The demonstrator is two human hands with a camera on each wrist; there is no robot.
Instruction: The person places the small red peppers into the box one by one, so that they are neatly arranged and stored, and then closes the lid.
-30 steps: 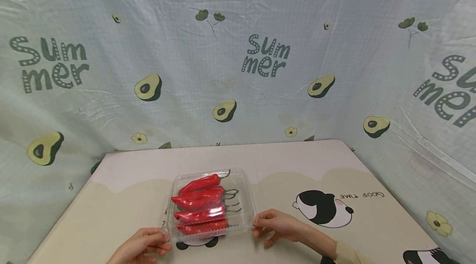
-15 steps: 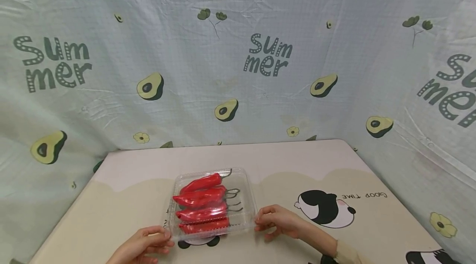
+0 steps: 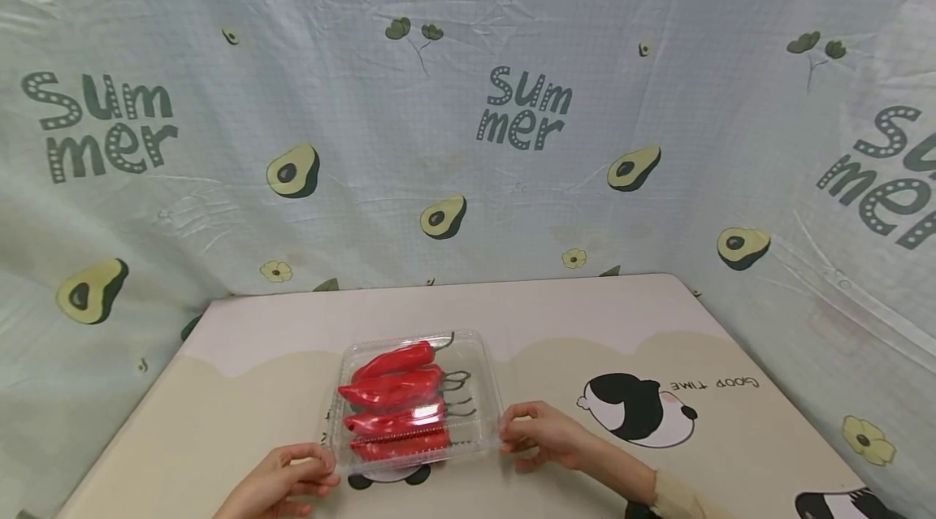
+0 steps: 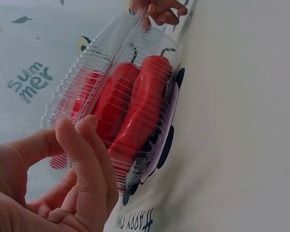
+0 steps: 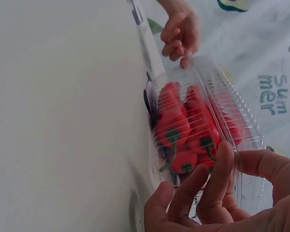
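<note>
A clear plastic clamshell box with its lid down lies near the middle of the table. Through the lid show several red peppers with green stems, mostly pointing right. My left hand pinches the box's near left corner between thumb and fingertips. At the near right corner, my right hand holds the rim the same way. The left wrist view shows the left fingers along the flange where lid and base meet. In the right wrist view, thumb and forefinger press that flange, with the other fingers below it.
The box stands on a beige and pink table mat printed with cartoon figures and lettering. A printed panda shows to the right of the box. A pale curtain with avocado prints hangs behind and along the sides.
My right hand has shifted slightly up at its corner, its lower fingers drawn in a little. The box, the peppers and my left hand look the same, apart from a small camera sway.
</note>
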